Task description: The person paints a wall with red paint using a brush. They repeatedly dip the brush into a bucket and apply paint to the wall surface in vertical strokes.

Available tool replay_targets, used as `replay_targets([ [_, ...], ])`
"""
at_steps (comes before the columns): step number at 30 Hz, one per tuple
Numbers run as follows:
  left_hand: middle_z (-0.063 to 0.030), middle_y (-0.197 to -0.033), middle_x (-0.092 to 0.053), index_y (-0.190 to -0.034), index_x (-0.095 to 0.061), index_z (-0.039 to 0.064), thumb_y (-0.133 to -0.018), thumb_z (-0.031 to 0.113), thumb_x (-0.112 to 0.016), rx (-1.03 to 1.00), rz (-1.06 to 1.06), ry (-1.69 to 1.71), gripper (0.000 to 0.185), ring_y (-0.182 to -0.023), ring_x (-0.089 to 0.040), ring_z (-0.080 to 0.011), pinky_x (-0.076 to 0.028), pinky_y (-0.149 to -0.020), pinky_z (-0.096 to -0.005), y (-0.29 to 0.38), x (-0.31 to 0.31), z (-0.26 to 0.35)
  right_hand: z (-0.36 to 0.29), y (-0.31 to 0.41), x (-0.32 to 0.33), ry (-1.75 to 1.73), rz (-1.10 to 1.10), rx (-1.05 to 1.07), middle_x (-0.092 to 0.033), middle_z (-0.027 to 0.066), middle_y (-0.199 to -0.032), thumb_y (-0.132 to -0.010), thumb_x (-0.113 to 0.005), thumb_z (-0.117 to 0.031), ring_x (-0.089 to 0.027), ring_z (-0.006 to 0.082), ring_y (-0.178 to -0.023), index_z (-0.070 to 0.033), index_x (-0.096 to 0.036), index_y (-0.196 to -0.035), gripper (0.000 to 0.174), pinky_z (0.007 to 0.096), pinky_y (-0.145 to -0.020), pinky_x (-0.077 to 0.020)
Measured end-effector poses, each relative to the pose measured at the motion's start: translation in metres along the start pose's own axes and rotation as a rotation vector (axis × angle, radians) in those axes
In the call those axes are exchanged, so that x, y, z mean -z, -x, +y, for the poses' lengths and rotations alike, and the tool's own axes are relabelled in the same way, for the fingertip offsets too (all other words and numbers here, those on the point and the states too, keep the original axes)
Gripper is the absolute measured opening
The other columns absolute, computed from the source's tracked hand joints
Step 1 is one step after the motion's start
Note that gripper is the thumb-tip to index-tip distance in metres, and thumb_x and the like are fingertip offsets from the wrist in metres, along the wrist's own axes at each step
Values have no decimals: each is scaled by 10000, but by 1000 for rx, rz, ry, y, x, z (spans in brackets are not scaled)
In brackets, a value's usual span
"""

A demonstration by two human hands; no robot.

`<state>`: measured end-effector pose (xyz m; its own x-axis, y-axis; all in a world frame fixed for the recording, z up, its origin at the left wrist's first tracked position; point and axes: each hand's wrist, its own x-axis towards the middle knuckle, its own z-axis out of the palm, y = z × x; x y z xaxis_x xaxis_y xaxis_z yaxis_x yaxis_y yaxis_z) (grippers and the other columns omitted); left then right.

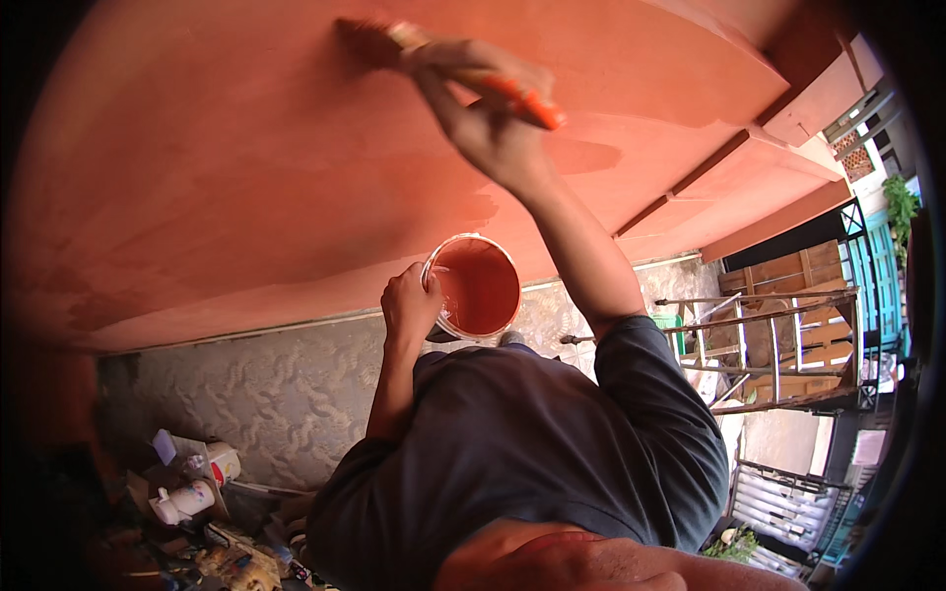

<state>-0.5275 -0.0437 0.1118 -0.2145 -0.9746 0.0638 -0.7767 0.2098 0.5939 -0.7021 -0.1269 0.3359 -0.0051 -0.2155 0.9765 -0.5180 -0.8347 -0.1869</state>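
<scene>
My right hand (491, 111) is closed around the handle of a paintbrush (414, 44), whose dark bristles meet the orange-red wall (295, 155) near the top of the view; hand and brush are slightly blurred. Darker, wet-looking patches spread over the wall around and below the brush. Lower down, my left hand (411, 303) grips the rim of a round bucket (515, 295) in front of my body. Reddish-orange paint (479, 288) lies inside it, and the pale rim is smeared with paint.
Patterned paving (273, 399) runs along the foot of the wall. At the lower left lie paint containers (181, 502), boards and clutter. A wooden ladder (768, 314) stands on the right, near planks (805, 270) and a green bucket (669, 323). Ledges (684, 188) jut from the wall at the right.
</scene>
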Motion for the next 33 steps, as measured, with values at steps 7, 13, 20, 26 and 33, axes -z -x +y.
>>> replay_targets([
  [7,-255,-843,-716,-961,-687,21,-931,220,-643,23,-8,2,206,-855,-706,-459,-552,-798,-551,3,0,-8,15,-5,83,-69,421,-343,-752,120,-1027,-908,-776,21,-716,173,-918,52,-715,-1063,170,308,-879,-590],
  [13,-257,-847,-718,-955,-697,20,-932,217,-640,0,-2,-26,206,-855,-707,-458,-554,-796,-548,0,-2,-12,-22,6,54,-58,328,-300,-769,73,-998,-899,-765,26,-740,161,-930,0,-732,-1063,169,302,-849,-590],
  [20,-258,-853,-719,-962,-701,18,-937,216,-635,-33,25,1,210,-855,-702,-466,-553,-800,-544,-1,-4,-17,11,3,42,-212,394,-391,-752,147,-1025,-910,-765,31,-728,187,-912,85,-707,-1099,204,313,-861,-609],
  [26,-253,-855,-722,-961,-704,22,-940,215,-633,-4,30,11,207,-853,-705,-454,-552,-796,-543,3,5,-11,23,8,117,92,692,-259,-759,112,-997,-876,-814,-7,-722,183,-887,50,-727,-1023,181,316,-871,-605],
  [33,-245,-850,-723,-944,-694,25,-944,226,-627,6,15,-13,212,-849,-707,-453,-550,-789,-548,7,10,-22,15,25,42,785,395,132,-750,152,-1023,-854,-726,49,-733,290,-818,-49,-785,-1031,211,351,-733,-593],
])
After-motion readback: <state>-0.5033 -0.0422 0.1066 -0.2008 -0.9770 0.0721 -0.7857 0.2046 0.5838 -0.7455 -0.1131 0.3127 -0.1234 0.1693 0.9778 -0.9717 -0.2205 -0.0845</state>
